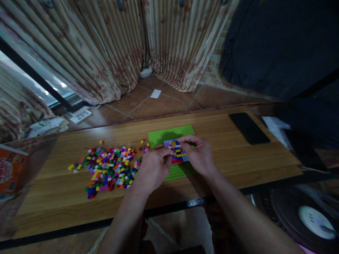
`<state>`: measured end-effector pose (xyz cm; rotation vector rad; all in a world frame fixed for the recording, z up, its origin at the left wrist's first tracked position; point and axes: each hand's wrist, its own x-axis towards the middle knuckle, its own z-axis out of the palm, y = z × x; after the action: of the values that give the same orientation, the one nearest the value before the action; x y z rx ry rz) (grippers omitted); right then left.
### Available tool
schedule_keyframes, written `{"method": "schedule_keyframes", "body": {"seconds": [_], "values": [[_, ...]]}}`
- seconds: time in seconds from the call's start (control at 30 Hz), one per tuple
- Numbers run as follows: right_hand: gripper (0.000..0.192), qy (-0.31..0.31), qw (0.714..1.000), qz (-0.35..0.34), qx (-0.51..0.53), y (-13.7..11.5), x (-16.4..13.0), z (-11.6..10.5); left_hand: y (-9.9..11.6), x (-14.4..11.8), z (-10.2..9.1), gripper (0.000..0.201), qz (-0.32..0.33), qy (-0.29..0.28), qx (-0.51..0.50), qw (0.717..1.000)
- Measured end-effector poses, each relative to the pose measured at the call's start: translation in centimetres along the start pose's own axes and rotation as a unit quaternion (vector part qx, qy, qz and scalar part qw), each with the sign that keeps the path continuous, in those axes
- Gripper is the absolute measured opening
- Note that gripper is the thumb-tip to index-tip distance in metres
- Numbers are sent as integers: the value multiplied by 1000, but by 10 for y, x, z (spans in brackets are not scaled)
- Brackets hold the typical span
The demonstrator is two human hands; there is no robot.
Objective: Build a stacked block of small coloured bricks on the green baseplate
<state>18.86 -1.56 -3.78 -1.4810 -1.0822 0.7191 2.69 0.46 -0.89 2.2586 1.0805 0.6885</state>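
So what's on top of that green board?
On the green baseplate sits a patch of small multicoloured bricks. The left hand and right hand cover its edges, so its full extent cannot be seen.

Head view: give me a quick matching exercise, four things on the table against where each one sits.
Things:
1. green baseplate
2. loose brick pile
3. black phone
4. multicoloured brick patch

Places:
A. far right of the table, lying flat
B. on the baseplate, between the left hand and right hand
C. spread on the wood to the left of the hands
D. middle of the table, partly under both hands

Pairs: 1-D, 2-C, 3-A, 4-B
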Motion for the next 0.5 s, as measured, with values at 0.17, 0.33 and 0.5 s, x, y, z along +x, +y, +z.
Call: {"method": "schedule_keyframes", "body": {"seconds": [0.17, 0.33, 0.5], "values": [[16, 0, 1000, -12, -5, 0, 0, 0, 7, 2, 4, 22, -31, 21, -1, 999], [15, 3, 1000, 0, 6, -3, 0, 0, 7, 3, 6, 22, -59, 27, -18, 998], [15, 4, 1000, -4, 3, -4, 0, 1, 4, 3, 7, 18, -72, 16, -44, 996]]}}
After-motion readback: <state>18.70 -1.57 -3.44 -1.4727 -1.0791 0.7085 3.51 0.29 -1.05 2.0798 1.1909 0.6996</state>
